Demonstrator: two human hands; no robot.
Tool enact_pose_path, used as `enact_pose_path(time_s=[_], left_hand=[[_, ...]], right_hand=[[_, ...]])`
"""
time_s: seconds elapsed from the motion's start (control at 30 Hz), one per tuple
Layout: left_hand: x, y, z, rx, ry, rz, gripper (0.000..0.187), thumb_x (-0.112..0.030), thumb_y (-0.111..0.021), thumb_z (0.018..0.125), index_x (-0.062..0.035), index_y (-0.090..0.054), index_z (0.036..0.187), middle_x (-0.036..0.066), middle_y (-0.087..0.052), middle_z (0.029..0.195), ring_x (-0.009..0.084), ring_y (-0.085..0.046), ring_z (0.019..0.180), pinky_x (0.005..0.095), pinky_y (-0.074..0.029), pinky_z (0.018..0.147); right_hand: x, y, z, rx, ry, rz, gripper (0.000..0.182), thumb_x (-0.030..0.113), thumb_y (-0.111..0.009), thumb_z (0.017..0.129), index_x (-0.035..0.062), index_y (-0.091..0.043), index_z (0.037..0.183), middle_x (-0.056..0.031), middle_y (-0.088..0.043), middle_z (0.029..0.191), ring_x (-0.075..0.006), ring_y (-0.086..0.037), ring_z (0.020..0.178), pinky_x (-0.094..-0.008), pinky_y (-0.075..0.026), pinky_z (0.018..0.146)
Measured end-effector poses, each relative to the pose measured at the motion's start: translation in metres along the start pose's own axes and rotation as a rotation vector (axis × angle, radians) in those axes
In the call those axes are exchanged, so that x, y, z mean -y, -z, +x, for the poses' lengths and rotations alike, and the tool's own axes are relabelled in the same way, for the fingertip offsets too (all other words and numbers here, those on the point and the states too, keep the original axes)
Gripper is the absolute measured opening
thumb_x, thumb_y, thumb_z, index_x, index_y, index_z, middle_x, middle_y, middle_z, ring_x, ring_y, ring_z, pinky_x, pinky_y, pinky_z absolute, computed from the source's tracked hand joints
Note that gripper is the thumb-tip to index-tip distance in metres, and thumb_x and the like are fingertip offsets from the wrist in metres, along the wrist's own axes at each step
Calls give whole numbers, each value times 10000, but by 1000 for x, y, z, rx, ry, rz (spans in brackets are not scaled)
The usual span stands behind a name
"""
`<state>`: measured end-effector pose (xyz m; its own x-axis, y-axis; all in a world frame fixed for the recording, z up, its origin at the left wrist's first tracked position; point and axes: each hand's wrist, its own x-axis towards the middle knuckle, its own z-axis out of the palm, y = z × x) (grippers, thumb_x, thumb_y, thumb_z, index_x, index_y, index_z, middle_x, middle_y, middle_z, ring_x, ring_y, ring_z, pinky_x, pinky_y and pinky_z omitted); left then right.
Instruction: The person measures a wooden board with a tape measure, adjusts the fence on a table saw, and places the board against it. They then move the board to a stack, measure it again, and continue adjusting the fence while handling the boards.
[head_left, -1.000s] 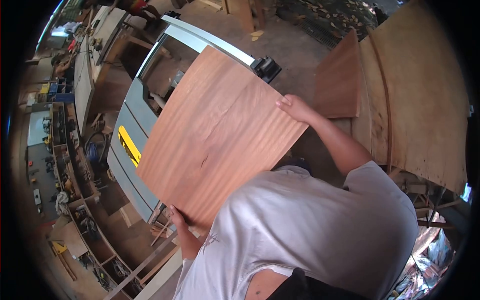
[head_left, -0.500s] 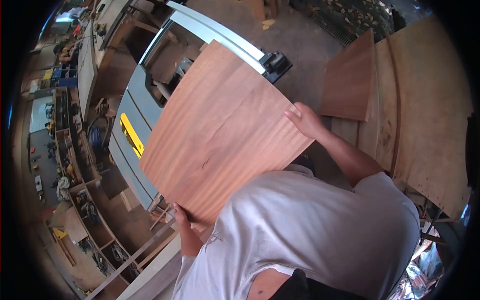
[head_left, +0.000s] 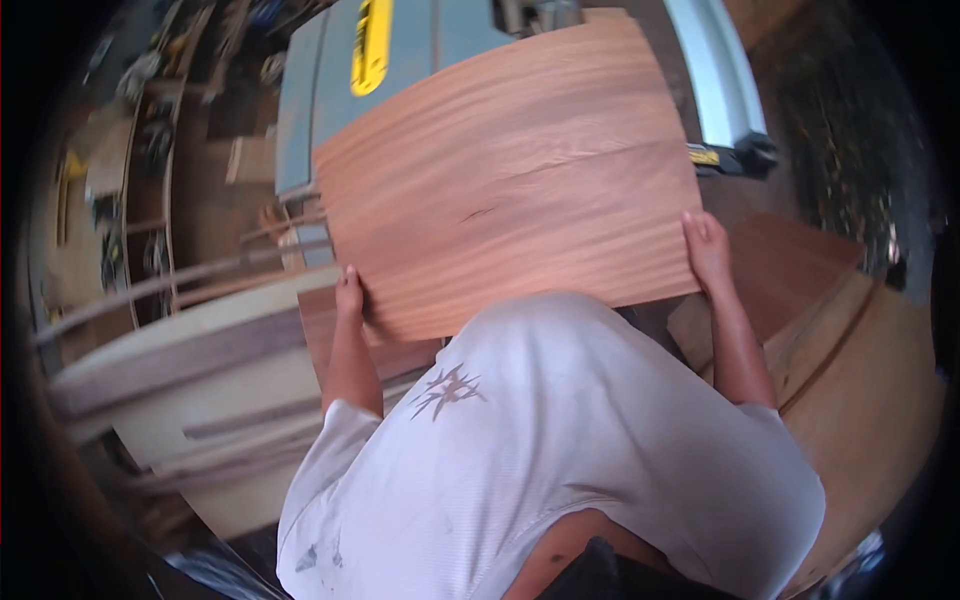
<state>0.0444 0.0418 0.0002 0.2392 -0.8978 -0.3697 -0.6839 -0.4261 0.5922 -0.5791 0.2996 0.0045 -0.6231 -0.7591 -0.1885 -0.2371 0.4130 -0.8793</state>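
A reddish-brown wood panel (head_left: 520,200) with wavy grain and a small dark crack fills the middle of the view, held in front of my body. My left hand (head_left: 349,292) is closed on its near left corner area, thumb on top. On the right edge, my right hand (head_left: 708,250) grips the panel with the thumb over the face and the fingers hidden beneath. The panel's far side overlaps the grey top of a table saw (head_left: 455,35), which carries a yellow insert (head_left: 371,50).
A pale metal rail (head_left: 715,75) with a black end runs along the saw's right side. To the left lie stacked boards (head_left: 200,370), with wooden shelving (head_left: 150,200) beyond. Another reddish panel (head_left: 790,265) rests on a plywood sheet (head_left: 860,400) at right.
The view has turned, so the panel now appears nearly level rather than slanted, and the saw appears higher in view. Both hands keep their hold on the panel.
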Motion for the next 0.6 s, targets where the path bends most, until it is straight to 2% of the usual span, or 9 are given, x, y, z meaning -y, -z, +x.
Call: enact_pose_path(time_s=[0.07, 0.13, 0.2, 0.27, 0.33, 0.43, 0.5, 0.57, 0.6], left_hand=[[14, 6, -4, 12, 35, -29, 572, -463, -436, 961, 20, -504, 1260, 123, -563, 1227, 207, -511, 1121, 350, -383, 968], [0, 4, -21, -47, 29, -150, 526, -429, -483, 952, 36, -563, 1185, 143, -620, 1125, 234, -549, 1080, 355, -405, 938], [30, 8, -1, 1, -5, -168, 550, -454, -471, 953, 34, -561, 1190, 141, -630, 1114, 231, -554, 1073, 360, -403, 937], [54, 16, 25, 91, 44, -178, 578, -500, -459, 949, -6, -542, 1238, 85, -592, 1176, 175, -523, 1087, 333, -390, 948], [59, 22, 42, 192, 26, -198, 658, -560, -433, 940, -17, -482, 1309, 97, -551, 1264, 191, -502, 1161, 342, -377, 986], [47, 45, 63, 354, 142, -489, 813, -664, -365, 903, -13, -375, 1389, 120, -468, 1380, 237, -458, 1262, 373, -354, 1049], [10, 53, 69, 378, 235, -696, 836, -680, -366, 893, 1, -387, 1377, 124, -487, 1359, 230, -464, 1251, 388, -361, 1043], [25, 49, 145, 246, 200, -676, 847, -702, -370, 877, -6, -426, 1357, 136, -508, 1331, 232, -484, 1226, 395, -376, 1025], [7, 51, 156, 237, 171, -674, 856, -708, -374, 873, -1, -440, 1350, 143, -524, 1311, 234, -496, 1210, 389, -381, 1014]], right_hand=[[2, -12, -5, -19, -81, 100, 371, 343, -600, 911, -28, -611, 921, -133, -656, 823, -176, -585, 748, -337, -466, 713], [7, -24, -10, -6, -101, 112, 378, 353, -594, 917, -25, -608, 903, -112, -649, 810, -153, -571, 741, -328, -462, 701], [6, -30, -15, -34, -138, 113, 386, 362, -587, 922, -21, -605, 885, -90, -643, 796, -130, -557, 734, -318, -459, 688], [1, -36, -20, 3, -219, 54, 408, 383, -573, 930, -19, -604, 870, -77, -631, 786, -108, -536, 737, -300, -453, 687], [0, -42, -32, -21, -208, -56, 415, 387, -561, 937, -15, -599, 842, -70, -620, 774, -93, -516, 737, -285, -445, 684], [5, -65, -51, -2, -212, -29, 419, 394, -541, 948, -11, -620, 878, -51, -633, 816, -81, -525, 774, -269, -447, 716], [15, -80, -73, -35, -252, 150, 441, 416, -511, 960, -5, -641, 938, -27, -644, 873, -74, -537, 812, -254, -448, 750], [26, -88, -91, 2, -308, 125, 447, 423, -498, 965, 1, -646, 963, -19, -644, 893, -73, -541, 824, -252, -449, 763], [29, -92, -99, 29, -383, 103, 455, 431, -484, 969, 8, -650, 988, -11, -645, 913, -72, -545, 837, -249, -450, 776]])
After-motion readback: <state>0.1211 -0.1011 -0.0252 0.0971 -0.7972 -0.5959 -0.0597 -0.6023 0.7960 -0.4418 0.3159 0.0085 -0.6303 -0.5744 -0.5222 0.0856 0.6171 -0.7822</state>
